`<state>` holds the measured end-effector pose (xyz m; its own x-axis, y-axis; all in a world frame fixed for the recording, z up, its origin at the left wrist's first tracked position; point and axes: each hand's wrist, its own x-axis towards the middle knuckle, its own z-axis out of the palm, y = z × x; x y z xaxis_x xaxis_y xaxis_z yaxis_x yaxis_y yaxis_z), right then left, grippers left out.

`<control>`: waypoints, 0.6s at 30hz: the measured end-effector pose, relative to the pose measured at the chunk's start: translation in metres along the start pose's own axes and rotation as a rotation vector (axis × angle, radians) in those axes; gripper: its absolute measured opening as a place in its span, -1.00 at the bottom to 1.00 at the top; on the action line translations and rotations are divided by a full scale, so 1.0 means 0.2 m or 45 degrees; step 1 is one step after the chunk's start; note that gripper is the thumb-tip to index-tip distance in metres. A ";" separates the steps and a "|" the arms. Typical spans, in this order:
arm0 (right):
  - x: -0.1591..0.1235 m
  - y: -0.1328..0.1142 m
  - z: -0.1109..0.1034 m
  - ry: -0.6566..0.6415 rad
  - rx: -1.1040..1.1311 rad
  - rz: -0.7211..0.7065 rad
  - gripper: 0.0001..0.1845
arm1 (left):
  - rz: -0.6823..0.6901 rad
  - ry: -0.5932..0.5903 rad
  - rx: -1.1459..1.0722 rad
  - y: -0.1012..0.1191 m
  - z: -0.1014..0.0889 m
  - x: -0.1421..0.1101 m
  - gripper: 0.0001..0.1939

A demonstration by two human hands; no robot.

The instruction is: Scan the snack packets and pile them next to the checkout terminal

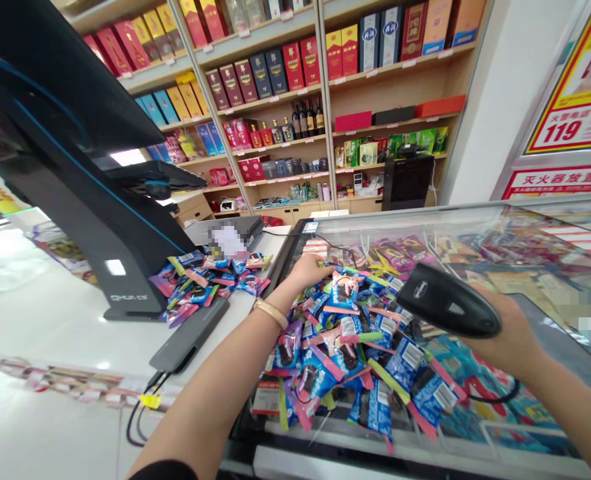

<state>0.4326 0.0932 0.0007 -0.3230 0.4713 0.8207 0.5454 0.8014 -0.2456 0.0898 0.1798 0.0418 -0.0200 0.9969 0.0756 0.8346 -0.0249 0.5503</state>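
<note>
My right hand is closed around a black handheld barcode scanner, its head pointing left over a heap of small snack packets. These are blue and pink, with white barcodes showing on several. At the far left side of the heap, my left hand has its fingers closed at the edge of one snack packet; the packets partly hide the fingertips. The heap lies on a glass display counter. A smaller pile of like packets lies to the left on the white counter.
On the white counter stand a black register screen on its stand and a grey flat device with cables. Bagged goods show under the glass. Shelves behind hold boxes and bottles. The scanner's cable loops at right.
</note>
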 end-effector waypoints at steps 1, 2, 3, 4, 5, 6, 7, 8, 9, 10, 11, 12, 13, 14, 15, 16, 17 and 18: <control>0.00 0.00 0.00 -0.002 -0.013 0.006 -0.84 | 0.011 -0.022 -0.004 0.00 0.02 0.01 -0.67; 0.00 0.01 -0.01 -0.001 -0.026 0.011 -0.84 | 0.027 -0.037 -0.014 0.00 0.03 0.02 -0.68; 0.00 0.02 -0.01 0.002 -0.037 0.016 -0.81 | 0.045 -0.046 -0.021 0.00 0.04 0.02 -0.69; -0.01 0.02 -0.01 0.005 -0.042 0.020 -0.78 | 0.064 -0.044 -0.026 -0.01 0.04 0.02 -0.69; -0.01 0.02 -0.01 0.006 -0.040 0.019 -0.76 | 0.080 -0.026 -0.027 -0.01 0.04 0.01 -0.68; -0.01 0.02 -0.01 0.005 -0.034 0.017 -0.75 | 0.091 0.008 -0.022 -0.02 0.03 0.01 -0.66; -0.01 0.02 -0.01 0.008 -0.027 0.023 -0.76 | 0.098 0.056 -0.009 -0.04 0.01 0.00 -0.65; -0.02 0.01 0.00 0.014 -0.022 0.041 -0.78 | 0.099 0.114 0.010 -0.06 -0.02 -0.01 -0.63; -0.02 0.00 0.00 0.020 -0.025 0.067 -0.79 | 0.095 0.176 0.025 -0.09 -0.05 -0.02 -0.60; -0.02 -0.01 0.00 0.027 -0.034 0.095 -0.79 | 0.087 0.241 0.056 -0.12 -0.09 -0.03 -0.58; -0.02 -0.02 0.01 0.034 -0.047 0.117 -0.78 | 0.070 0.302 0.114 -0.16 -0.13 -0.04 -0.56; -0.03 -0.03 0.01 0.036 -0.059 0.130 -0.78 | 0.046 0.355 0.195 -0.21 -0.17 -0.05 -0.55; -0.03 -0.04 0.02 0.032 -0.068 0.130 -0.77 | 0.009 0.402 0.356 -0.26 -0.22 -0.05 -0.53; -0.03 -0.04 0.02 0.030 -0.074 0.121 -0.77 | -0.040 0.417 0.533 -0.31 -0.26 -0.05 -0.52; -0.03 -0.03 0.02 0.031 -0.075 0.105 -0.77 | -0.086 0.405 0.691 -0.35 -0.29 -0.06 -0.49; -0.03 -0.02 0.02 0.030 -0.072 0.076 -0.77 | -0.121 0.386 0.812 -0.40 -0.31 -0.06 -0.47; -0.03 -0.02 0.01 0.028 -0.072 0.043 -0.77 | -0.145 0.359 0.883 -0.44 -0.33 -0.06 -0.46; -0.02 -0.01 0.01 0.024 -0.078 0.008 -0.77 | -0.158 0.339 0.917 -0.47 -0.34 -0.06 -0.46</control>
<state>0.4312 0.0911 -0.0029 -0.3053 0.4689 0.8288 0.5941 0.7740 -0.2191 -0.0266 0.1658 0.0460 -0.1921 0.9357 0.2958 0.9677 0.2307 -0.1014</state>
